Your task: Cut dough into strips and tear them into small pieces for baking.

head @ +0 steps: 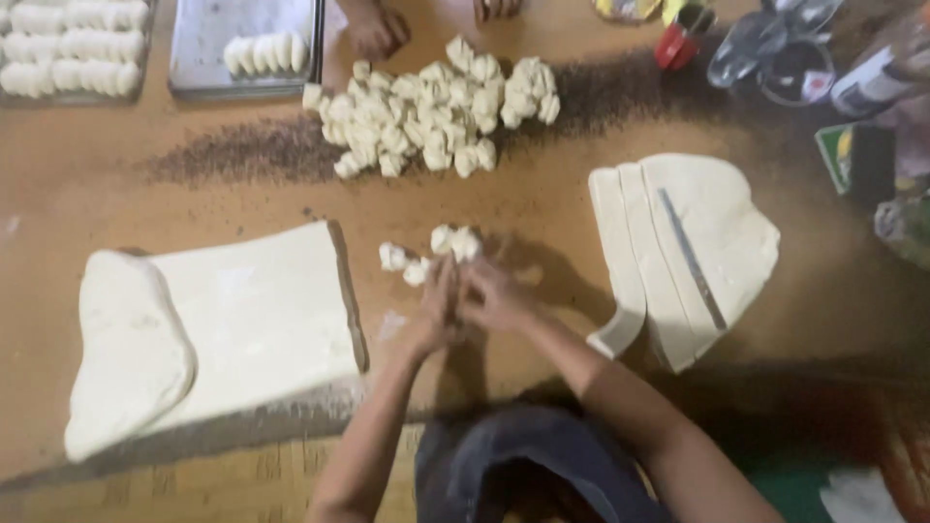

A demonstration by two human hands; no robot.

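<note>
We see the left hand (433,308) and right hand (492,298) pressed together on the table (542,208), fingers closed around a dough piece we cannot make out. Small dough pieces (426,254) lie just beyond the fingertips.

Far across the brown counter (542,208) sits a big heap of cut dough pieces (436,116), and beyond it at far left two metal trays, one (73,48) packed with rows of shaped rolls, the other (242,48) holding just a short row. Near left lies a wide folded dough sheet (232,324); to the right, a sliced dough slab (693,247) with a knife (693,260) resting on it. Another person's hand (376,29) rests at the far edge, with clear containers (775,48) at far right.
</note>
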